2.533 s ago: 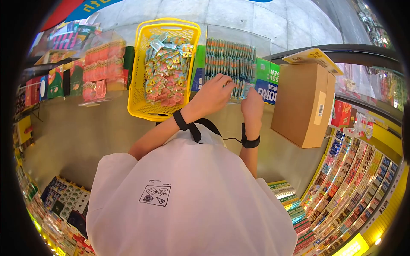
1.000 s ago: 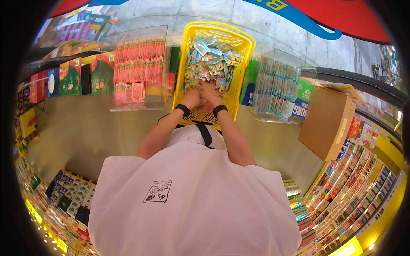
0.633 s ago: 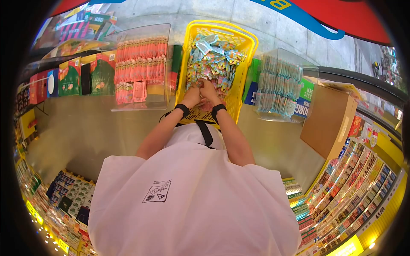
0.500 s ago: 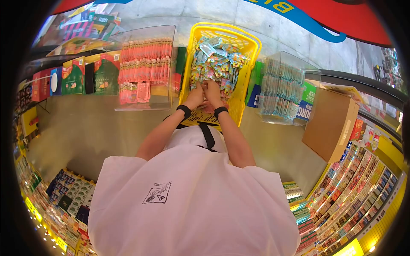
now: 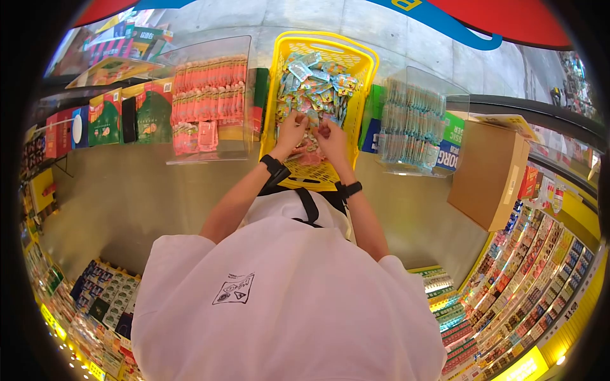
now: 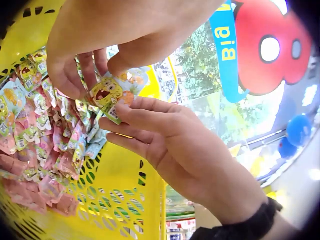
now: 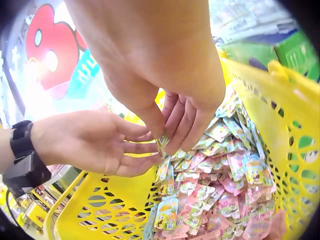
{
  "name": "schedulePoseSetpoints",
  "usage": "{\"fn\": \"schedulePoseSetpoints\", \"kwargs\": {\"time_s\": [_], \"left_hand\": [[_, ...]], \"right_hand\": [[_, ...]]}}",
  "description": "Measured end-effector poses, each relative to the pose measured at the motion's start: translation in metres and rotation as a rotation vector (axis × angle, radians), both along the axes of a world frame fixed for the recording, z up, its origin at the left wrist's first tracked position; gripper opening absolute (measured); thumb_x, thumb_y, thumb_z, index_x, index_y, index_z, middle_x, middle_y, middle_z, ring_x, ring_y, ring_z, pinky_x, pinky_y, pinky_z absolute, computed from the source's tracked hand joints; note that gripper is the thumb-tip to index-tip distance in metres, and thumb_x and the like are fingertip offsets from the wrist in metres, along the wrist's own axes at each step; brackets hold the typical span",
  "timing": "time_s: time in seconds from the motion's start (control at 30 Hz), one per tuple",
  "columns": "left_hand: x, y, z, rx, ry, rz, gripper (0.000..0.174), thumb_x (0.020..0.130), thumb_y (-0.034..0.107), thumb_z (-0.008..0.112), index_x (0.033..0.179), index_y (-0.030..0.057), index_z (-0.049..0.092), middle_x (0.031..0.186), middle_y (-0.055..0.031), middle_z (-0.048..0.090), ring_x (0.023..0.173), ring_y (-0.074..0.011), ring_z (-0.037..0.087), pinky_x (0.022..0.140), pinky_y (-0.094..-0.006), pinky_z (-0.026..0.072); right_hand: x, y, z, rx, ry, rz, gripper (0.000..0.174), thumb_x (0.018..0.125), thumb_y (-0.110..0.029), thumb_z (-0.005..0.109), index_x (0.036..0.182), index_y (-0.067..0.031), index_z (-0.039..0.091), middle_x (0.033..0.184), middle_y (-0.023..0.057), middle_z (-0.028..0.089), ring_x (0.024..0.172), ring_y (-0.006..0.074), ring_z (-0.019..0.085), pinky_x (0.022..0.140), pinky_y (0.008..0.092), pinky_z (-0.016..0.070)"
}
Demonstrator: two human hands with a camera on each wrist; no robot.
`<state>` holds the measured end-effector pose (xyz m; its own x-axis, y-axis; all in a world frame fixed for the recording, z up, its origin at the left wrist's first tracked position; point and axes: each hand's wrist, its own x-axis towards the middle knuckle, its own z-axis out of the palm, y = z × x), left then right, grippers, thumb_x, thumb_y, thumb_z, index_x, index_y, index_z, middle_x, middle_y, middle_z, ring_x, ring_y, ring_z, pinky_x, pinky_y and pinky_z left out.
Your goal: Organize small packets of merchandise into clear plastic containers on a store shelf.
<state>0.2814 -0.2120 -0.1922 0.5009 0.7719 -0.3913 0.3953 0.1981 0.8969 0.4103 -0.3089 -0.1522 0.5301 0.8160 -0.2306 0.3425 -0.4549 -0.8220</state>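
Over the yellow basket (image 5: 362,136), my left hand (image 5: 292,132) and right hand (image 5: 332,141) are close together. Between their fingertips is a small printed packet (image 6: 107,93) with a yellow cartoon face. In the left wrist view, the right thumb lies on the packet's front, and the left thumb and fingers pinch its upper part. The right wrist view shows the packet nearly edge-on, with the right fingertips gripping it. Below lies a heap of loose packets (image 7: 202,192), blue ones towards the far end and pink ones towards my body.
Left of the basket stands a clear bin with rows of pink packets (image 5: 210,98); right of it, another clear bin holds teal packets (image 5: 413,120). A cardboard box (image 5: 486,174) sits further right. Stocked shelves (image 5: 527,286) curve around behind.
Both hands have moved from the teal packets' bin to the basket. Over the last half second they have come up and slightly apart from the heap, with a packet between them.
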Motion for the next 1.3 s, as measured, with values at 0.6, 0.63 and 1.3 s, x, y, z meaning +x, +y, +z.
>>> {"fn": "schedulePoseSetpoints", "kwargs": {"time_s": [0.6,0.63,1.3], "left_hand": [[0.048,-0.027,0.179,0.17,-0.243,-0.279,0.015,0.107,0.017,0.052,0.113,0.0048,0.059,0.071,-0.0039,0.059,0.061,-0.0083,0.051,0.057,-0.0281,0.0419],[0.05,-0.032,0.186,0.173,-0.244,-0.282,0.015,0.107,0.017,0.052,0.113,0.0048,0.059,0.071,-0.0039,0.059,0.061,-0.0083,0.051,0.057,-0.0281,0.0419],[0.2,-0.152,0.229,0.708,-0.332,-0.651,0.027,0.081,-0.003,0.06,0.107,0.0006,0.059,0.1,-0.0167,0.059,0.097,-0.0364,0.061,0.081,-0.045,0.053]], "right_hand": [[0.033,-0.068,0.203,0.352,-0.949,0.164,0.044,0.078,-0.002,0.078,0.12,-0.0133,0.073,0.11,0.0057,0.066,0.092,0.0254,0.064,0.081,0.0377,0.0523],[0.038,-0.072,0.203,0.353,-0.951,0.161,0.044,0.078,-0.002,0.078,0.12,-0.0133,0.073,0.11,0.0057,0.066,0.092,0.0254,0.064,0.081,0.0377,0.0523],[0.205,-0.187,0.17,-0.335,-0.818,-0.318,0.02,0.088,-0.009,0.07,0.107,-0.003,0.067,0.093,0.0187,0.071,0.088,0.0407,0.07,0.072,0.0476,0.0552]]}}
